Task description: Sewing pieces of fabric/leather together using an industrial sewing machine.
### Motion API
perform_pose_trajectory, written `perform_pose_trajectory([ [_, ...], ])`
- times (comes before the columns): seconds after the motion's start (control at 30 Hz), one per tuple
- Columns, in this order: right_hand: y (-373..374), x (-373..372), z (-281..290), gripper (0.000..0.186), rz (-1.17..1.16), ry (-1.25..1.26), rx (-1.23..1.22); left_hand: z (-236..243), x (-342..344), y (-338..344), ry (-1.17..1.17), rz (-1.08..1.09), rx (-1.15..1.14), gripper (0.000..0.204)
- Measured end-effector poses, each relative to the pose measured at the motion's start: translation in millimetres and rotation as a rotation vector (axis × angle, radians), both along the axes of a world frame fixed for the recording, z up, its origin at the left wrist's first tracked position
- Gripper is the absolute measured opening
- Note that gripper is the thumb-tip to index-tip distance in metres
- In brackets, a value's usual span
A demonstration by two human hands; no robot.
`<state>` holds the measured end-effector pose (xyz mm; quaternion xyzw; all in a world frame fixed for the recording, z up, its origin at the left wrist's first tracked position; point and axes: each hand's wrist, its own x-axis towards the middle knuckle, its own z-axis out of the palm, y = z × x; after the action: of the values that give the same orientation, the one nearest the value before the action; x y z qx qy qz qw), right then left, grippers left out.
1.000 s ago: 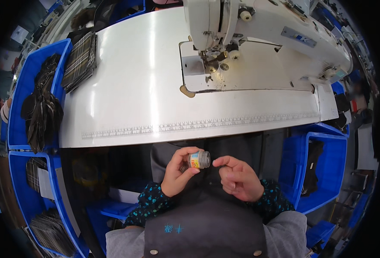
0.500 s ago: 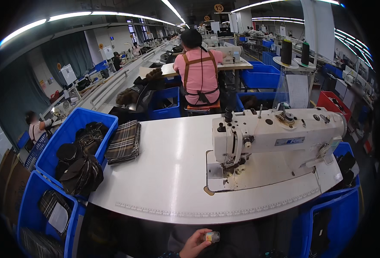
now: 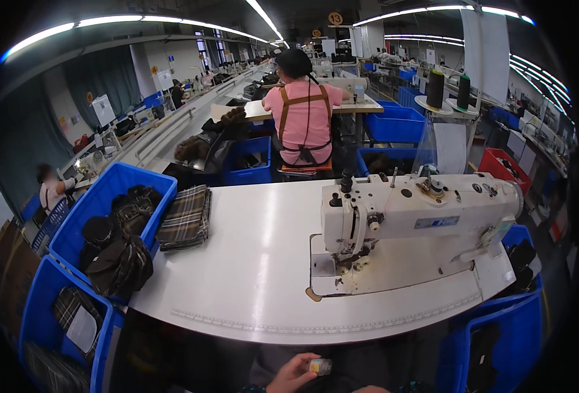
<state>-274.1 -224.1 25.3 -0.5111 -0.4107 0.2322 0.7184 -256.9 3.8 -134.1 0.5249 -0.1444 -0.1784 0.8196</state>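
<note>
We see the left hand [image 3: 292, 376] with its fingers gripping a small jar [image 3: 320, 367], which lies tipped on its side with one end toward the right, just beyond the near edge of the worktop [image 3: 237, 262]. The right hand [image 3: 371, 390] is nearly all cut off by the lower edge, so we cannot tell whether its fingers are open or closed.

We judge a drop to be the main risk: the fingers hold the jar toward its left end, so a loosened thumb could let it fall below the worktop. Raising it carelessly could knock it on the near edge.

We count one jar, one sewing machine [image 3: 427, 213] on the right of the worktop, one pile of plaid cloth [image 3: 186, 219] on its far left, two blue bins [image 3: 129, 178] [image 3: 104, 342] along the left, and two thread cones [image 3: 436, 90] [image 3: 463, 92] at the far right.
</note>
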Motion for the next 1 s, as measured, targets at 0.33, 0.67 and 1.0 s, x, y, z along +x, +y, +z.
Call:
perform_pose_trajectory([
  [0.33,12.4,-19.1,-64.2,0.03,-0.454,0.709,-0.194,18.6,-9.1,5.1,-0.053,-0.01,0.132,0.051],
  [0.67,7.6,-19.1,-76.3,0.061,-0.236,1.083,0.089,37.3,-1.5,0.5,-0.337,0.107,0.398,0.041],
  [1.0,10.5,-20.5,-66.8,0.061,-0.181,0.995,0.04,48.4,-1.5,0.9,-0.279,0.053,0.296,0.042],
])
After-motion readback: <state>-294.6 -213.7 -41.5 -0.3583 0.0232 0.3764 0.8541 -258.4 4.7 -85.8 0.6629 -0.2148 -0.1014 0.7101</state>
